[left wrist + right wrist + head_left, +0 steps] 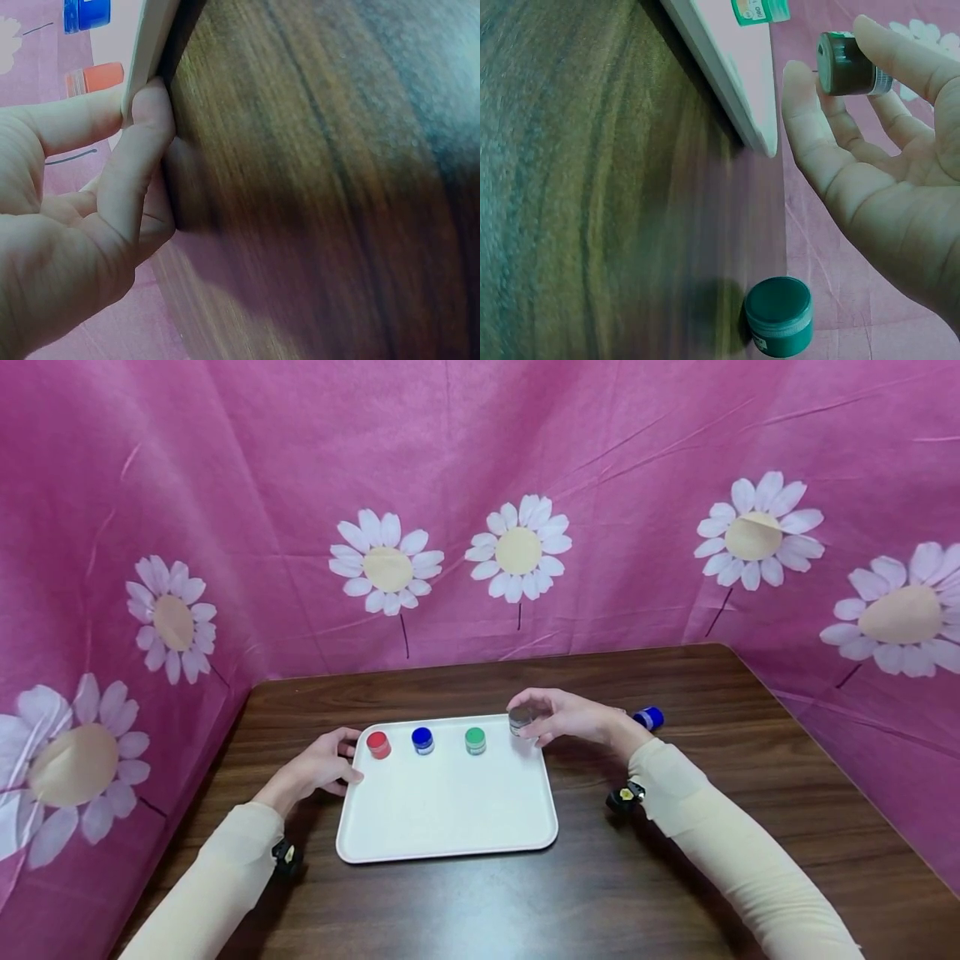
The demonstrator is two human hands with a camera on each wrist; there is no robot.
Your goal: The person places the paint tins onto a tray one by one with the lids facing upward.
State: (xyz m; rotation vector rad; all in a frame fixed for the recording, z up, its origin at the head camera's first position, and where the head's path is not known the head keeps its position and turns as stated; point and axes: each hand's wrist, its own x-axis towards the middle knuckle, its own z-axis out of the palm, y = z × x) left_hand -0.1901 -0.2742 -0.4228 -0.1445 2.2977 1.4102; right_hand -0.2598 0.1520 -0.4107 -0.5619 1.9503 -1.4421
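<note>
Nearest, 2 pale sleeves [210,872] reach in, 1 on either side of a white tray [450,810], each with a small black device [287,857] at the wrist. The tray lies on a dark wooden surface [472,910]. At the tray's left edge the left hand [318,766] has its grip closed on the rim. In a row along the tray's far side, from its left end, stand a red jar [378,745], a blue jar [423,741] and a green jar [476,741]. At the tray's far right corner the right hand [573,717] has its grip clasping a dark jar [847,66], raised just over the tray. Right of the tray, past the right wrist, another blue jar [649,718] rests on the surface. Behind the tray hangs a pink cloth [450,435] with white daisies [519,550].
</note>
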